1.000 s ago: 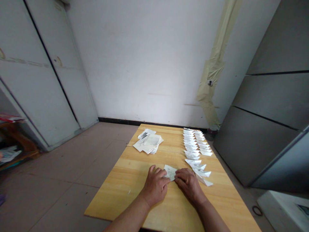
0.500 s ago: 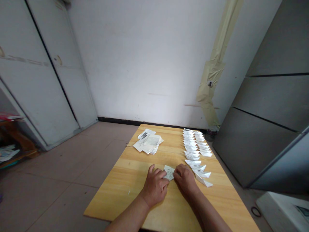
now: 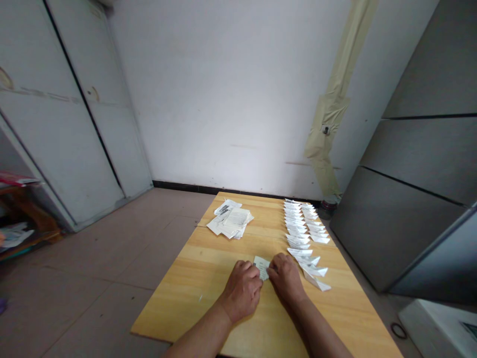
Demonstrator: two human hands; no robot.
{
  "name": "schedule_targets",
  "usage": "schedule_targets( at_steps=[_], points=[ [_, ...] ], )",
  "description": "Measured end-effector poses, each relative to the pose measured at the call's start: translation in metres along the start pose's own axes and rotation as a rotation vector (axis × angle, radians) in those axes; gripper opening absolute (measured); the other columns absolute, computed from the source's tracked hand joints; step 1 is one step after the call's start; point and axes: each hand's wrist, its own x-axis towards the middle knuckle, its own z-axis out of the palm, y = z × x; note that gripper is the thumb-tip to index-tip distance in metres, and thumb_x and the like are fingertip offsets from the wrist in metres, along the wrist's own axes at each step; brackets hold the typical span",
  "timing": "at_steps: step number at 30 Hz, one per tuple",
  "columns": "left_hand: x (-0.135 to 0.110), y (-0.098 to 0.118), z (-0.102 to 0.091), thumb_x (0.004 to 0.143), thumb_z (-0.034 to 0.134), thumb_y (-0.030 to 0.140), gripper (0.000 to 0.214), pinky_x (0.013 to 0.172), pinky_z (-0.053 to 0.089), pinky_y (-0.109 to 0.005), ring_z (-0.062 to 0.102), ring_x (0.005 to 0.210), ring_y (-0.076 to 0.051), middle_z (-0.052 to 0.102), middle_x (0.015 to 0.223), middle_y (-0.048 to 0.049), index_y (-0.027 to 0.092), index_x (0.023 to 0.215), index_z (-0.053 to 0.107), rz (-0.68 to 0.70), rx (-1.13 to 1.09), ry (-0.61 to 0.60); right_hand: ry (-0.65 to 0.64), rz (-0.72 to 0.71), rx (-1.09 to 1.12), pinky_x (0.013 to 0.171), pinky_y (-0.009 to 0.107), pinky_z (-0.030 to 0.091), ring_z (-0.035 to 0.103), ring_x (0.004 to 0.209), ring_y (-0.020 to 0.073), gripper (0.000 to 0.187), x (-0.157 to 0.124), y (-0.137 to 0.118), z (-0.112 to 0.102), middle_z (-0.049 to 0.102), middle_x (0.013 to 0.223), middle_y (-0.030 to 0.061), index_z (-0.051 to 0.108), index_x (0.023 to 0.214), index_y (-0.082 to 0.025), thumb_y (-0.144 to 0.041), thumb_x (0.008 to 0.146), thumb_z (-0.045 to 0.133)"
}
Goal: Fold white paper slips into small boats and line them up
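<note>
Left hand point(image 3: 242, 291) nearer right hand point(image 3: 285, 281), at slip's point(image 3: 262, 263) edges

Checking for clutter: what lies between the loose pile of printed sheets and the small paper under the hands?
Only bare yellow wooden tabletop, head view, between the loose white printed-sheet pile and the small folded white paper.

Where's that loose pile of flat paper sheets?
In the head view, the pile of sheets lies at the far left of the wooden table, left of the rows of folded papers.

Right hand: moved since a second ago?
Yes: right hand slid left, away from the row of folded papers, toward the left hand on the paper slip.
</note>
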Motion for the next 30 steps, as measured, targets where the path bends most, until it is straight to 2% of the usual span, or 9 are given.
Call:
schedule_targets(
  at_steps=[7, 17, 25, 30],
  points=[
    [0.001, -0.001, 0.000, 0.068, 0.059, 0.008, 0.011, 0.072, 0.031, -0.034, 0.048, 0.079, -0.018, 0.057, 0.072, -0.0017, 0.017, 0.063, 0.057, 0.001, 0.006, -0.003, -0.061, 0.023, 0.028, 0.073, 0.028, 0.034, 0.052, 0.081, 0.0197, 0.014, 0.001, -0.001, -0.003, 0.061, 0.079, 0.0040, 0.061, 0.070, -0.018, -0.009, 0.080, 0.057],
    [-0.001, 0.000, 0.000, 0.072, 0.058, 0.010, 0.010, 0.073, 0.032, -0.035, 0.049, 0.079, -0.018, 0.058, 0.074, -0.0018, 0.018, 0.066, 0.056, -0.016, 0.018, -0.039, -0.084, 0.022, 0.017, 0.075, 0.029, 0.035, 0.052, 0.082, 0.0204, 0.013, 0.002, 0.000, -0.002, 0.061, 0.081, 0.0047, 0.062, 0.071, -0.018, -0.010, 0.080, 0.056],
    [0.002, 0.009, -0.007, 0.077, 0.055, 0.011, 0.015, 0.076, 0.035, -0.035, 0.049, 0.084, -0.021, 0.058, 0.083, -0.0032, 0.021, 0.087, 0.060, -0.058, 0.011, -0.062, -0.115, 0.020, 0.018, 0.075, 0.028, 0.036, 0.053, 0.083, 0.0199, 0.012, 0.005, 0.004, -0.002, 0.062, 0.081, 0.0040, 0.064, 0.072, -0.019, -0.012, 0.079, 0.057],
    [0.003, 0.008, -0.006, 0.079, 0.056, 0.012, 0.010, 0.075, 0.035, -0.035, 0.049, 0.085, -0.020, 0.056, 0.082, -0.0030, 0.021, 0.079, 0.060, -0.053, 0.021, -0.106, -0.119, 0.018, 0.023, 0.076, 0.028, 0.036, 0.053, 0.084, 0.0195, 0.013, 0.006, 0.003, -0.004, 0.062, 0.081, 0.0039, 0.064, 0.072, -0.019, -0.011, 0.079, 0.057]
  ],
)
